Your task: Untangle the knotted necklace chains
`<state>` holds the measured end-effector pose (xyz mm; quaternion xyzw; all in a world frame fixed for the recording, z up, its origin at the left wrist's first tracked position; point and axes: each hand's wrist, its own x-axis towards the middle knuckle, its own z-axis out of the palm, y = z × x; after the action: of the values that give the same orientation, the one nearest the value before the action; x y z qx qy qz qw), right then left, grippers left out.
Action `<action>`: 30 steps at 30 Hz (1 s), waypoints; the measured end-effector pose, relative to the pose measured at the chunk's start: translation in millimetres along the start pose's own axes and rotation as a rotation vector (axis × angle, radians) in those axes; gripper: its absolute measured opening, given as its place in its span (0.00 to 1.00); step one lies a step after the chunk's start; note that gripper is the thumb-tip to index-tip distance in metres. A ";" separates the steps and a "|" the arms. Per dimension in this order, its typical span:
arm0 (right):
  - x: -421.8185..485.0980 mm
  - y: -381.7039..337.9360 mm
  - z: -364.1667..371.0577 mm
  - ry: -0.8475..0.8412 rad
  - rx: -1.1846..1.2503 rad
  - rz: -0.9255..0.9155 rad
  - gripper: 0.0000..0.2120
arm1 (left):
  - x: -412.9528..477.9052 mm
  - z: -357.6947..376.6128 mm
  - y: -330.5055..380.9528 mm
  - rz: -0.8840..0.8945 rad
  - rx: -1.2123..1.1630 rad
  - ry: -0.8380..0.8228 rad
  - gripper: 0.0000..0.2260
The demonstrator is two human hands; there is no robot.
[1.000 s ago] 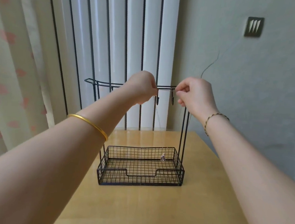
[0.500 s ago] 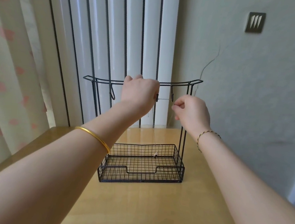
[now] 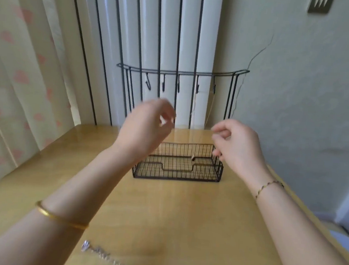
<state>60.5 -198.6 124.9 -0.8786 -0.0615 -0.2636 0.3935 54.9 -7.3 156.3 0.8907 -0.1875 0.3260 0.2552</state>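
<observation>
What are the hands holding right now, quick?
Left hand: open, fingers loosely curled, holding nothing.
Right hand: open, loosely curled, looks empty too.

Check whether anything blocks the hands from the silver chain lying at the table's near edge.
Nothing visible does. The silver chain lies on bare table, nearer the camera than both the left hand and the right hand. The wire rack stands beyond them, out of the way.

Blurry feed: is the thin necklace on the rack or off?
On: the necklace hangs from the two rightmost hooks of the rack.
</observation>
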 end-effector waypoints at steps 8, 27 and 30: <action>-114.5 1.8 35.0 -0.580 -0.034 0.162 0.08 | -127.1 14.4 -25.9 -0.253 -0.185 -0.612 0.04; -156.9 4.5 30.8 -0.767 -0.353 -0.069 0.05 | -175.0 41.5 1.8 -0.075 -0.032 -0.747 0.04; -159.5 7.3 39.4 -0.739 -0.254 -0.117 0.07 | -175.9 38.9 3.7 -0.166 -0.183 -0.645 0.03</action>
<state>-57.0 -159.2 16.8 -0.9509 -0.2159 0.0429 0.2175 -54.1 -3.2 12.9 0.9336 -0.2138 -0.0123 0.2872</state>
